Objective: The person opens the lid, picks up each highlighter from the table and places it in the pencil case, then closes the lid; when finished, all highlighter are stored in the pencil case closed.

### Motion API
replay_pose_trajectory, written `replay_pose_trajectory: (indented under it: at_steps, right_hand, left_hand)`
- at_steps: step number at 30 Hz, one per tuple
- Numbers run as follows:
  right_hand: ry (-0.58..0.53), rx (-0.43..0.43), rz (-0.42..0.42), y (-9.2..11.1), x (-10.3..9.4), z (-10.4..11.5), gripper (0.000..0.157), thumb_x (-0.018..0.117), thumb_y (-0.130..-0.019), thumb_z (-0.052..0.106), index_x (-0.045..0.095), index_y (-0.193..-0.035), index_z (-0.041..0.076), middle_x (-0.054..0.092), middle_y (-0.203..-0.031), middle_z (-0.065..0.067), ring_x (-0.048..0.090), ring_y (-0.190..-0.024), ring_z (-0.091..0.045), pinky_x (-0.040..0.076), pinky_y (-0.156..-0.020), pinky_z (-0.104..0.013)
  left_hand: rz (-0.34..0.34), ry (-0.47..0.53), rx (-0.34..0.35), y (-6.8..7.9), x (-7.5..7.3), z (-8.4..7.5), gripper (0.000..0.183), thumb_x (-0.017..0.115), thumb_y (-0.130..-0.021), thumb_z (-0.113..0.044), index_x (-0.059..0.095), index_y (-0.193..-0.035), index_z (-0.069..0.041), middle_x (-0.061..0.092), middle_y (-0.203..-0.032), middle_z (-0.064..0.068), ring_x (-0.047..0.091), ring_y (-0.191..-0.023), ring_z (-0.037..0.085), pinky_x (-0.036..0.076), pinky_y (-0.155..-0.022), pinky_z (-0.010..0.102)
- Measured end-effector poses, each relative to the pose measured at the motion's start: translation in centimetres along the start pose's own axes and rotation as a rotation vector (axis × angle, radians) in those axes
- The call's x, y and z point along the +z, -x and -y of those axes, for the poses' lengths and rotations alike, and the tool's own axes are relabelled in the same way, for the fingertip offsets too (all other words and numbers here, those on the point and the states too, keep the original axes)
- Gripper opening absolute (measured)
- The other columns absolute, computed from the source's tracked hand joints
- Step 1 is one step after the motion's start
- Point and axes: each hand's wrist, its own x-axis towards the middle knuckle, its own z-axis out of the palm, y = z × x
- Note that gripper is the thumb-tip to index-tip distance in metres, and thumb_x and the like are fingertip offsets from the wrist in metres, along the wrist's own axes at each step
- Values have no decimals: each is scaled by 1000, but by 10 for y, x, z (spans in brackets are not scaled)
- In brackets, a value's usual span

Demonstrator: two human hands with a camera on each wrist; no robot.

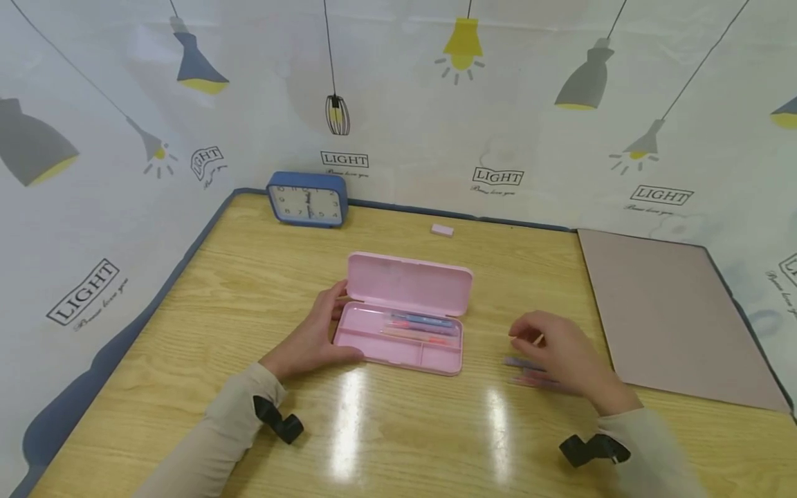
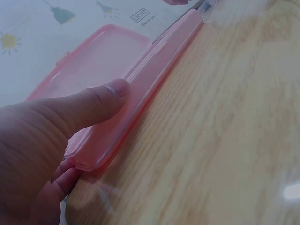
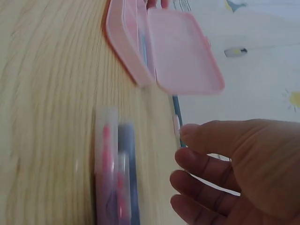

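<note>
A pink pencil case (image 1: 380,346) lies on the table with its lid (image 1: 407,283) raised at the back. Inside its long rear compartment are several pens (image 1: 423,320), blue, pink and orange-tipped. My left hand (image 1: 311,337) grips the case's left end; in the left wrist view the thumb (image 2: 96,104) presses the front wall while other fingers sit at the corner. To the right of the case, my right hand (image 1: 563,349) hovers with loosely bent fingers and holds nothing. Below it lie several more pens (image 3: 107,159), partly hidden by the hand in the head view.
A small pink block like an eraser (image 1: 443,229) lies behind the case. At the back left stands a blue clock (image 1: 342,200). A grey-pink flat board (image 1: 679,318) covers the table's right side. Printed sheeting (image 1: 405,90) walls off the back and sides.
</note>
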Motion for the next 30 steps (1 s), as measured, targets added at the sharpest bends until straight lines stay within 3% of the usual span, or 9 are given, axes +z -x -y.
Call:
replay_pose_trajectory:
  at_steps: [6,13,24,30]
  right_hand:
    - [50,46,42,19,-10,-22,10,71,-90,15,71,-100,13,70,-95,4,65,-85,-12,54,-71,-29]
    - [58,73,69,30,-5,-37,11,74,-87,13,71,-97,17,70,-97,5,64,-86,-10,54,-73,-28]
    - [53,39,71,30,-3,-39,9,74,-88,14,72,-95,18,71,-99,3,65,-91,-14,54,-79,-35]
    - [64,15,67,30,-5,-40,10,72,-89,12,72,-96,19,70,-98,6,65,-91,-11,55,-79,-33]
  left_hand:
    - [-7,6,-4,0,-1,-1,122,90,-70,-33,5,-158,-21,27,-153,12,47,-132,28,38,-111,47]
    - [-4,4,-8,0,0,1,123,90,-71,-33,5,-158,-21,27,-153,13,47,-131,28,39,-110,47]
    - [5,1,-22,1,0,-1,123,89,-71,-36,4,-158,-20,26,-154,13,46,-133,28,37,-111,48]
    - [3,12,-15,0,0,-2,123,89,-71,-34,4,-158,-21,26,-154,13,45,-133,28,38,-111,48]
